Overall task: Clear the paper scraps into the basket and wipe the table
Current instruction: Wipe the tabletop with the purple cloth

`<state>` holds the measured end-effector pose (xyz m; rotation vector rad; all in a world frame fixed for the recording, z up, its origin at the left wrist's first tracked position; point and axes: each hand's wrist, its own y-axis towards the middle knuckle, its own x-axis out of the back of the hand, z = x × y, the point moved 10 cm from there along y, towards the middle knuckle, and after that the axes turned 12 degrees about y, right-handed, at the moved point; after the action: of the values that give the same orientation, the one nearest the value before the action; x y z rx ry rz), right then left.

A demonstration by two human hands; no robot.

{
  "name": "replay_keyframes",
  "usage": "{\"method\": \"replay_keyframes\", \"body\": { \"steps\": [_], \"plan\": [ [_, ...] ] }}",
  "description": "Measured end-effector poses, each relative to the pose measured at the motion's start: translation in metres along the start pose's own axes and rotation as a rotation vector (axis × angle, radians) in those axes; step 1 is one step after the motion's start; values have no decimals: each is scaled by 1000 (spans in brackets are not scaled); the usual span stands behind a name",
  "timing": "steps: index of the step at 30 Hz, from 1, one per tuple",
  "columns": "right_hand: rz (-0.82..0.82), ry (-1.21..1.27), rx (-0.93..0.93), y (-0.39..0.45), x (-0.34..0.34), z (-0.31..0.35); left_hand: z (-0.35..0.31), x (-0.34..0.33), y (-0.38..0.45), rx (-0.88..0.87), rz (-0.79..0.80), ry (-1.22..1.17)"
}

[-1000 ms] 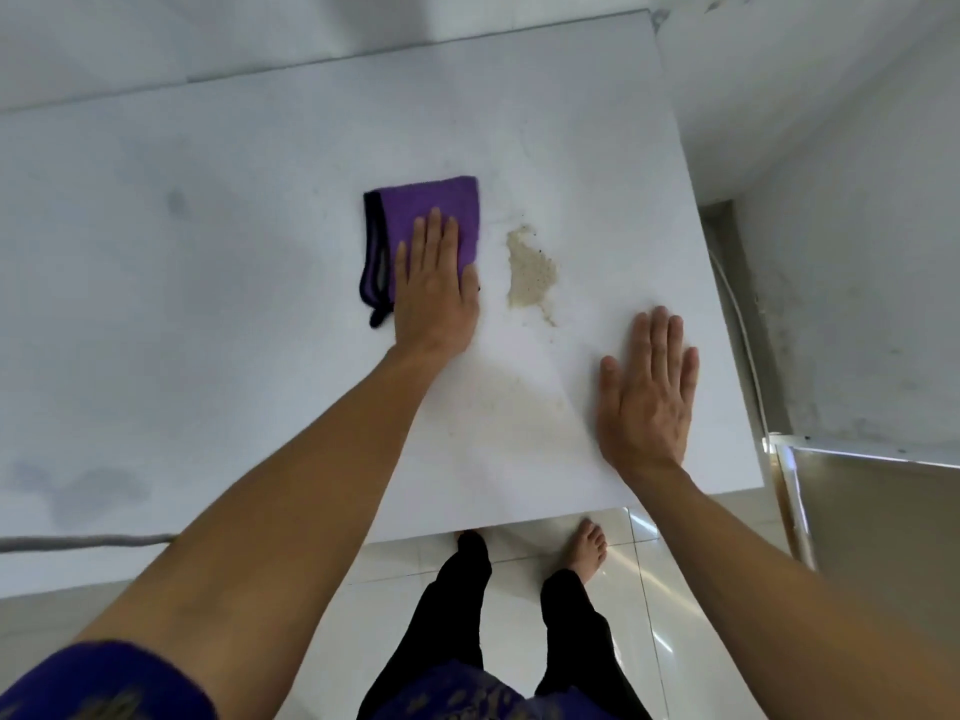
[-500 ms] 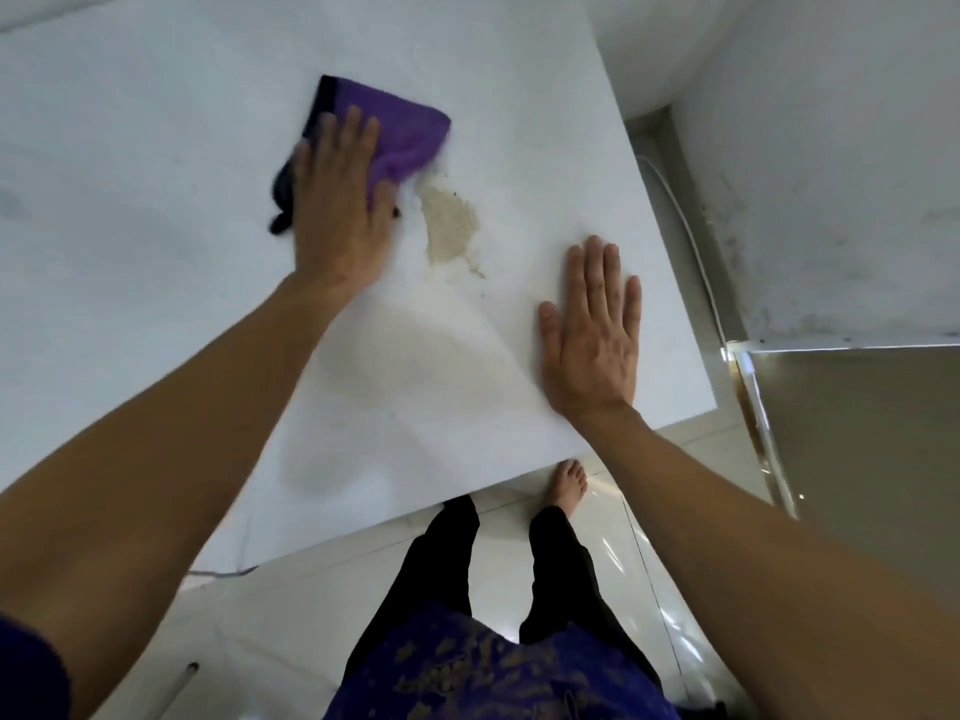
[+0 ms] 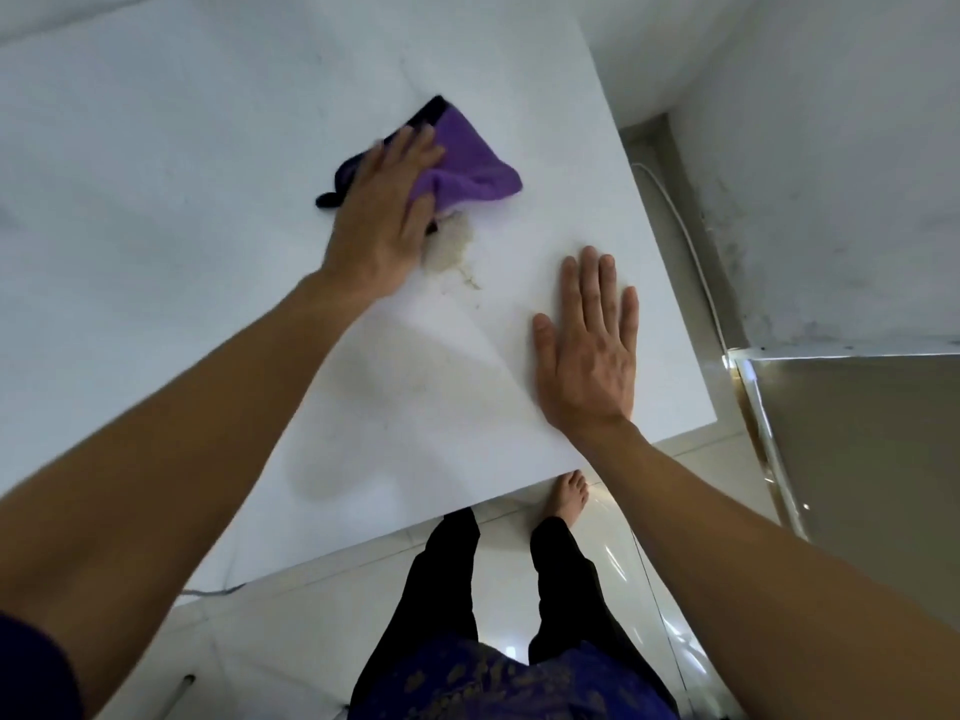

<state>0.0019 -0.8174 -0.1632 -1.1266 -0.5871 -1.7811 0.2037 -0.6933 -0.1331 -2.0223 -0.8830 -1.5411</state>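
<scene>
A purple cloth [image 3: 470, 163] with a black edge lies bunched on the white table [image 3: 182, 174]. My left hand [image 3: 382, 215] presses flat on the cloth with straight fingers. A beige stain [image 3: 452, 249] shows just below the cloth, partly under my left hand. My right hand [image 3: 589, 350] rests flat on the table near its front right corner, fingers straight. No paper scraps and no basket are in view.
The table's front edge runs diagonally above my legs [image 3: 519, 579] and bare foot [image 3: 563, 498] on the glossy tiled floor. A metal-framed panel [image 3: 857, 449] stands at the right by a stained wall [image 3: 831, 174]. A thin white cable [image 3: 685, 241] runs along the table's right side.
My left hand has slid the cloth to the right and down onto the upper part of the stain; the cloth is now more bunched. My right hand stays flat on the table.
</scene>
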Motion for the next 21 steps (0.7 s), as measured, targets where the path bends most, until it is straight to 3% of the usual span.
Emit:
{"method": "replay_keyframes", "body": {
  "steps": [2,4,7,12,16,19,21],
  "plan": [
    [-2,-2,2,0,0,0,31,23,2,171,-94,-2],
    [-5,-6,4,0,0,0,61,29,8,248,-88,5],
    [-1,-10,4,0,-1,1,64,8,6,203,9,85],
    [-5,-14,0,0,1,1,-20,-16,-25,-16,-22,20],
    [-1,-12,1,-1,0,1,-26,-4,-38,163,-82,-178],
    [-5,-8,-6,0,0,0,15,26,-35,275,-187,-133],
    [0,-9,-7,-1,-1,0,38,25,-32,274,-160,-91]
  ]
}}
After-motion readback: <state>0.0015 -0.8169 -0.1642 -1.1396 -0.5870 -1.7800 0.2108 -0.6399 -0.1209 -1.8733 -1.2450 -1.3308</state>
